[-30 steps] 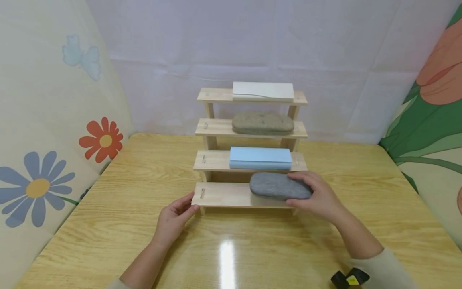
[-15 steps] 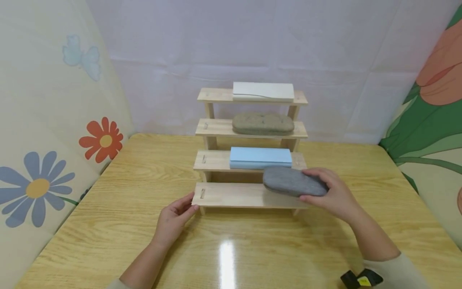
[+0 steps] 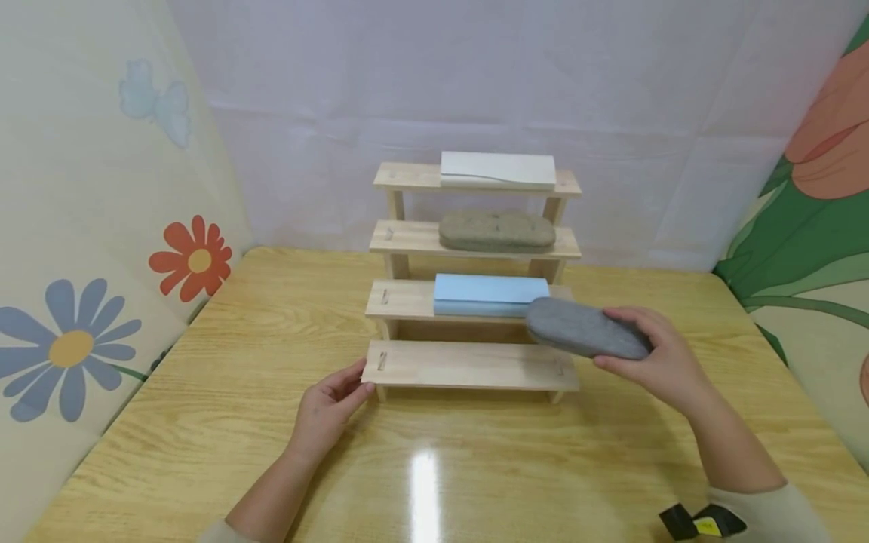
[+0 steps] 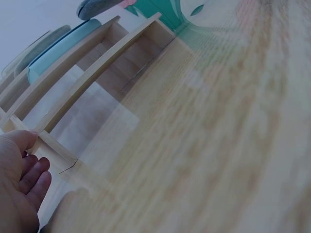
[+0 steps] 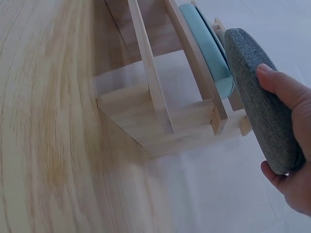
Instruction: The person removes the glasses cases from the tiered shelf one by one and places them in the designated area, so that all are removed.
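Observation:
My right hand [image 3: 668, 366] grips the right end of a grey fabric glasses case [image 3: 584, 326] between thumb and fingers. It is up off the bottom step, tilted, and its left end overlaps the blue glasses case [image 3: 490, 296] in the head view. At the lower left, my left hand [image 3: 327, 411] pinches the left end of the bottom step of a wooden stepped display stand [image 3: 468, 366]. From the left wrist, the thumb [image 4: 26, 138] shows at the step's corner. On the steps above the blue case lie a brown-green glasses case [image 3: 497, 231] and, topmost, a white one [image 3: 498, 171].
The stand rests on a wood-grain table [image 3: 237, 362]. A white cloth backdrop [image 3: 326, 143] hangs behind it, and flower-printed panels stand at the left [image 3: 88, 226] and right. A black strap with a yellow patch [image 3: 704, 526] is by the right sleeve.
My right hand has lifted the grey glasses case off the bottom step and carried it up and to the right. The left hand stays at the stand's corner.

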`<state>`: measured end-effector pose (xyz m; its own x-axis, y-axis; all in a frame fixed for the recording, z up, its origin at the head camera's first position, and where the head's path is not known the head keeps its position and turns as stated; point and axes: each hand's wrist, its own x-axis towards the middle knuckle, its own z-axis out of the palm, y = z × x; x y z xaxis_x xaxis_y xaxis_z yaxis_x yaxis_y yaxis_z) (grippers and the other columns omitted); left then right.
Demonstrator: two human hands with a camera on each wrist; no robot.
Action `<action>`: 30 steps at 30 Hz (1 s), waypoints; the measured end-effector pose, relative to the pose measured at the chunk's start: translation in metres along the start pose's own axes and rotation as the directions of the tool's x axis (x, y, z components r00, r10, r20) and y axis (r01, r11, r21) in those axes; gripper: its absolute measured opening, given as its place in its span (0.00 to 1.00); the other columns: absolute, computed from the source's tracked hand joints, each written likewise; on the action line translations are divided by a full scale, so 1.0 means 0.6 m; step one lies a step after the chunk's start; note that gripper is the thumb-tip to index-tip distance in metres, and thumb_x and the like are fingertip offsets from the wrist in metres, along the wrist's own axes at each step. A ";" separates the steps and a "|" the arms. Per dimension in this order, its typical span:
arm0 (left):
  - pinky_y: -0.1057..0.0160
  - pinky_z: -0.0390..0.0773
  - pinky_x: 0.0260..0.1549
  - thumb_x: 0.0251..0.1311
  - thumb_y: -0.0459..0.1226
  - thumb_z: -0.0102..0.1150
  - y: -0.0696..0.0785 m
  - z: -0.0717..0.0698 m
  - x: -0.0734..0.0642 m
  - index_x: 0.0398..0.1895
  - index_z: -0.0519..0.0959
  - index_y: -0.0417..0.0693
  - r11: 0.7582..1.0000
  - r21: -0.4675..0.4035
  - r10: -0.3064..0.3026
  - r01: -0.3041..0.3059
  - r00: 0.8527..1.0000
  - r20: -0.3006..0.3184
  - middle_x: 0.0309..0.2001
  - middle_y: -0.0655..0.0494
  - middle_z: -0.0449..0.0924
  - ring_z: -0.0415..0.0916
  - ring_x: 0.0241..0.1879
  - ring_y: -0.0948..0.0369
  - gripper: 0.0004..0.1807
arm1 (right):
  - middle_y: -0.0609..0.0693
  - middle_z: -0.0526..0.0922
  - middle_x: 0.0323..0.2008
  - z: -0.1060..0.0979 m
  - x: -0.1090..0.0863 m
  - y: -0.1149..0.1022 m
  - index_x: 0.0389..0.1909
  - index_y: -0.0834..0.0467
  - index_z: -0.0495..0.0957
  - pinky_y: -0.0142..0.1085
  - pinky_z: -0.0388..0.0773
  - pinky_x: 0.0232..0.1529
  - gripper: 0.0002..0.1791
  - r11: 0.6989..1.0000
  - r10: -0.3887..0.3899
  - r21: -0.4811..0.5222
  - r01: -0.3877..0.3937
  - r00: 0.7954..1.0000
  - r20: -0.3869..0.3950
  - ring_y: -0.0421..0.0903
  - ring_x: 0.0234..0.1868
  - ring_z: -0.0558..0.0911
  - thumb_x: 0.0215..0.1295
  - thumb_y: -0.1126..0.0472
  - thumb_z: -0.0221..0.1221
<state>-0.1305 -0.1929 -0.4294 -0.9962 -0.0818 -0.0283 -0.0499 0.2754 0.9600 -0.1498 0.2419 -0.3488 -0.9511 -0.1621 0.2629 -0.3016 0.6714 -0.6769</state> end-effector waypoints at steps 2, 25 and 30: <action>0.77 0.79 0.44 0.63 0.37 0.63 -0.001 0.000 0.000 0.63 0.74 0.39 1.000 -0.002 0.006 -0.006 1.000 0.004 0.62 0.43 0.76 0.77 0.44 0.78 0.25 | 0.62 0.70 0.64 -0.006 -0.001 0.003 0.64 0.60 0.72 0.46 0.69 0.53 0.35 1.000 0.021 -0.002 -0.021 1.000 0.001 0.61 0.62 0.69 0.55 0.58 0.72; 0.77 0.79 0.43 0.64 0.37 0.63 -0.003 -0.001 0.001 0.63 0.74 0.40 1.000 -0.006 0.006 -0.006 1.000 0.008 0.62 0.43 0.76 0.77 0.44 0.77 0.25 | 0.63 0.71 0.64 -0.052 -0.017 0.035 0.66 0.60 0.70 0.21 0.62 0.44 0.37 0.997 0.046 -0.058 -0.053 0.992 -0.116 0.58 0.58 0.69 0.55 0.57 0.72; 0.77 0.79 0.43 0.64 0.37 0.63 -0.004 -0.001 0.002 0.63 0.74 0.40 1.000 -0.015 0.001 -0.001 1.000 0.009 0.62 0.43 0.76 0.77 0.44 0.77 0.25 | 0.65 0.70 0.65 -0.061 -0.020 0.049 0.67 0.59 0.69 0.21 0.61 0.44 0.39 0.993 0.089 -0.060 -0.097 0.988 -0.127 0.61 0.60 0.69 0.56 0.55 0.71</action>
<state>-0.1314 -0.1939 -0.4314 -0.9969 -0.0730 -0.0293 -0.0474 0.2609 0.9642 -0.1450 0.2901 -0.3466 -0.9579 -0.0088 0.2870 -0.2033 0.7265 -0.6564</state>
